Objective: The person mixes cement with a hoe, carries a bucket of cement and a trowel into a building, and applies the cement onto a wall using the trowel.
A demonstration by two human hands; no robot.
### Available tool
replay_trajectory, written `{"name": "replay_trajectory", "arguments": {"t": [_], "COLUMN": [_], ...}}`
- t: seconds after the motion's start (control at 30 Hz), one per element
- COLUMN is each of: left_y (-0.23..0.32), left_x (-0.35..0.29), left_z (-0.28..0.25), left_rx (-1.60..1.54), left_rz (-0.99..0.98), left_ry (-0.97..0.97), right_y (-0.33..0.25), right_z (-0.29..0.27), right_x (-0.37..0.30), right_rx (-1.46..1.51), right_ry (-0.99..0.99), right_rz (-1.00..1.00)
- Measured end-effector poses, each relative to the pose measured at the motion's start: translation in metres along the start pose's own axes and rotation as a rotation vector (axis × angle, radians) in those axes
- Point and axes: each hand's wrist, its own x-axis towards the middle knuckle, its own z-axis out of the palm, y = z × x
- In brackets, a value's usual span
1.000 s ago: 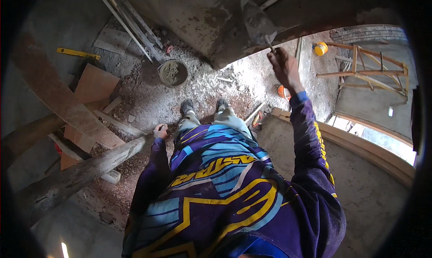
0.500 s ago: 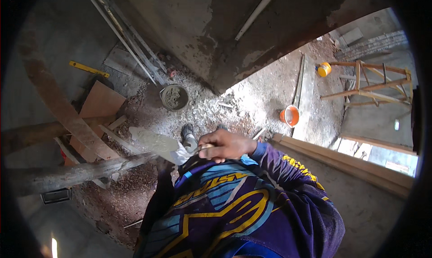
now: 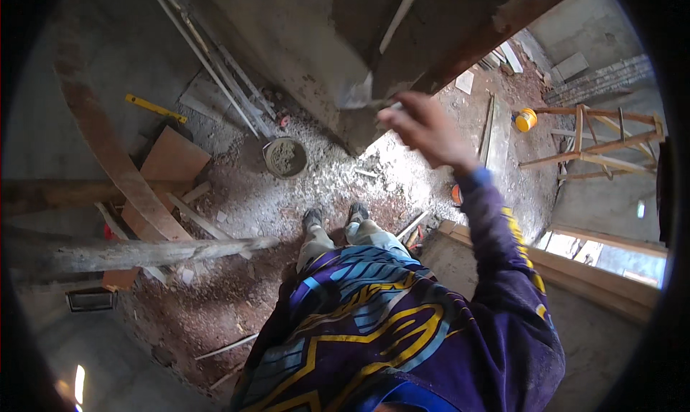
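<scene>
My right hand is raised and stretched forward, closed around the handle of a trowel. The trowel's pale blade is smeared by motion and lies against or very close to the plastered wall, near its corner; whether it touches I cannot tell. Damp, darker patches show on the wall around the blade. My left hand is out of view. Beyond my feet, a bucket of grey mortar stands on the floor below the wall.
Long poles lean beside the wall, near a yellow spirit level. A rough wooden pole crosses at the left. To the right are a yellow bucket, a partly hidden orange bucket and a wooden trestle. Rubble covers the floor.
My right hand has moved from close to my waist up and forward to the wall, carrying the trowel. The mortar-coated board by my waist is no longer in view.
</scene>
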Motion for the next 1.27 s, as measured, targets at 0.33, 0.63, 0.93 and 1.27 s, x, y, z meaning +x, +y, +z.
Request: {"name": "replay_trajectory", "arguments": {"t": [0.33, 0.63, 0.93, 1.27], "left_y": [0.083, 0.008, 0.019, 0.029], "left_x": [0.034, 0.089, 0.095, 0.088], "left_z": [-0.140, -0.136, -0.140, -0.170], "left_rx": [-0.735, -0.607, -0.578, -0.522], "left_rz": [-0.136, -0.456, -0.340, -0.278], "left_ry": [0.026, 0.026, -0.279, -0.264], "right_y": [0.132, 0.013, -0.054, -0.082], "right_z": [0.099, 0.061, 0.138, -0.045], "right_x": [0.049, 0.009, -0.048, -0.030], "right_rx": [-0.586, -0.611, 0.329, 0.500], "right_ry": [0.435, 0.493, -0.656, 0.446], "right_rz": [0.139, 0.085, 0.163, 0.269]}}
